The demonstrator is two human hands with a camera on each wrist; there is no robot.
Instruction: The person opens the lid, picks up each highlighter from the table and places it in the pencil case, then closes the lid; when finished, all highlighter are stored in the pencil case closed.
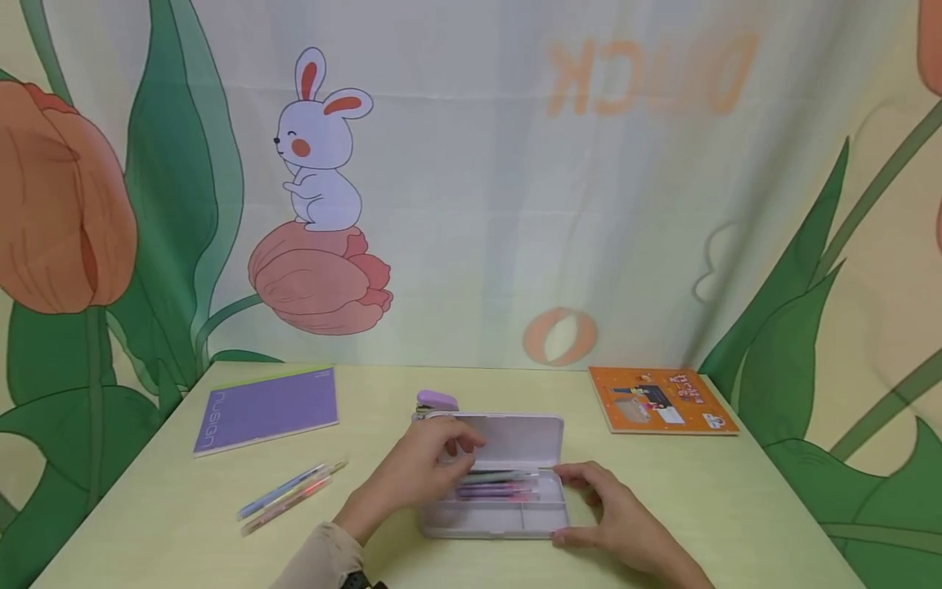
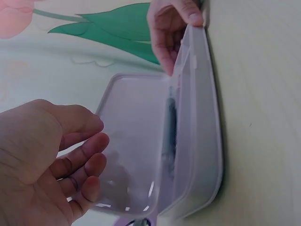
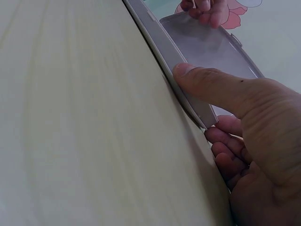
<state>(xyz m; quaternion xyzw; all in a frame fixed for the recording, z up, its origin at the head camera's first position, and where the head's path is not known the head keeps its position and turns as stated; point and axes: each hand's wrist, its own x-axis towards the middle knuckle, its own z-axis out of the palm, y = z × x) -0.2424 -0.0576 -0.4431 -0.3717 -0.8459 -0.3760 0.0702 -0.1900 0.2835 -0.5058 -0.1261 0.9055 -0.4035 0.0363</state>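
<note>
A pale lilac pencil case [image 1: 545, 519] lies on the table with its lid [image 1: 522, 439] raised. Several pens [image 1: 495, 491] in green, purple and pink lie in its rear compartment; the front part is split by a divider. My left hand [image 1: 421, 465] hovers over the left side of the case, its fingers loosely bent with nothing between them, as the left wrist view also shows. At the right end, my right hand [image 1: 621, 519] grips the case, thumb [image 3: 207, 84] at the front corner and fingers round the back corner.
Behind the case sits a purple stapler [image 1: 438, 401]. Several pens [image 1: 290, 495] lie on the left of the table [image 1: 383, 564]. A purple notebook [image 1: 272, 409] is at the back left, an orange book [image 1: 662, 402] at the back right. A printed curtain [image 1: 471, 204] hangs behind.
</note>
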